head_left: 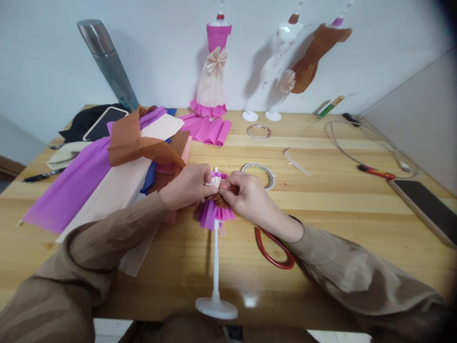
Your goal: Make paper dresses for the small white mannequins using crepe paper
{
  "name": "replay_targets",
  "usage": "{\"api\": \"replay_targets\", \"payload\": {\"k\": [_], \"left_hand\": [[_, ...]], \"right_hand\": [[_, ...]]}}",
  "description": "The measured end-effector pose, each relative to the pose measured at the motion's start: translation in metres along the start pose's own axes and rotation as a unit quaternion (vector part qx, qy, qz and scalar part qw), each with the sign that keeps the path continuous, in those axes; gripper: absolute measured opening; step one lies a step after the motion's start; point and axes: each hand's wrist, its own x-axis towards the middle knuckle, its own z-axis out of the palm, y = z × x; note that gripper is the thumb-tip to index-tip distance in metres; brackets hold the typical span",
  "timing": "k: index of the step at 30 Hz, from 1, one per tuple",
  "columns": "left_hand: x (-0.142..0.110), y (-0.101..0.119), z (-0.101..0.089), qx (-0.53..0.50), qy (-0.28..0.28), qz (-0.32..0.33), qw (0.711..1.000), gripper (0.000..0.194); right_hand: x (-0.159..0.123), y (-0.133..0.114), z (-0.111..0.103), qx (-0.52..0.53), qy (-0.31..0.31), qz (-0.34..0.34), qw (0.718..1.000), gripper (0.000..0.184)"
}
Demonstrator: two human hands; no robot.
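Observation:
A small mannequin on a white stand (216, 262) lies tipped toward me, its round base at the table's front edge. It wears a ruffled paper skirt (207, 216) in purple and pink with a brown layer. At its waist is a small cream pleated paper piece (215, 183). My left hand (187, 186) pinches this piece from the left, thumb and forefinger closed. From the right, my right hand (246, 195) pinches at its lower right side, fingertips close to the left ones. Fingers partly hide the pleats and the mannequin's body.
Crepe paper sheets (89, 176) heap at left by a flask (110, 66). Red-handled scissors (274, 252) lie under my right forearm, near a tape roll (266, 171). Dressed mannequins (212, 85) stand along the wall. A phone (424, 205) and cable (335, 138) are at right.

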Motion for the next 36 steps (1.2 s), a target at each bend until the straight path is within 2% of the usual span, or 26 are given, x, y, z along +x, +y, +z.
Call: {"api": "replay_targets", "payload": {"k": [6, 13, 17, 23, 26, 31, 36], "left_hand": [[0.001, -0.003, 0.001, 0.002, 0.015, 0.013, 1.0, 0.022], [0.0, 0.0, -0.001, -0.005, 0.009, 0.01, 1.0, 0.02], [0.001, -0.001, 0.0, 0.009, 0.008, 0.014, 1.0, 0.021], [0.0, -0.001, 0.0, -0.005, 0.008, 0.018, 1.0, 0.022], [-0.002, 0.002, -0.003, 0.003, -0.004, 0.008, 1.0, 0.021], [-0.004, 0.008, -0.011, -0.005, -0.028, -0.01, 1.0, 0.013], [-0.002, 0.005, -0.012, 0.029, 0.046, 0.017, 0.998, 0.014]], "right_hand": [[0.002, 0.005, -0.001, 0.081, -0.028, 0.037, 0.996, 0.014], [0.003, 0.009, -0.003, 0.111, -0.033, 0.032, 0.993, 0.021], [0.001, 0.007, -0.007, 0.112, -0.006, 0.014, 0.994, 0.02], [0.0, 0.008, -0.011, 0.079, 0.016, -0.051, 0.995, 0.014], [0.001, 0.013, -0.013, 0.053, 0.053, -0.024, 0.997, 0.011], [0.001, 0.022, -0.01, 0.083, 0.031, 0.053, 0.995, 0.017], [0.004, 0.029, -0.004, 0.102, 0.034, 0.055, 0.993, 0.012]]}}
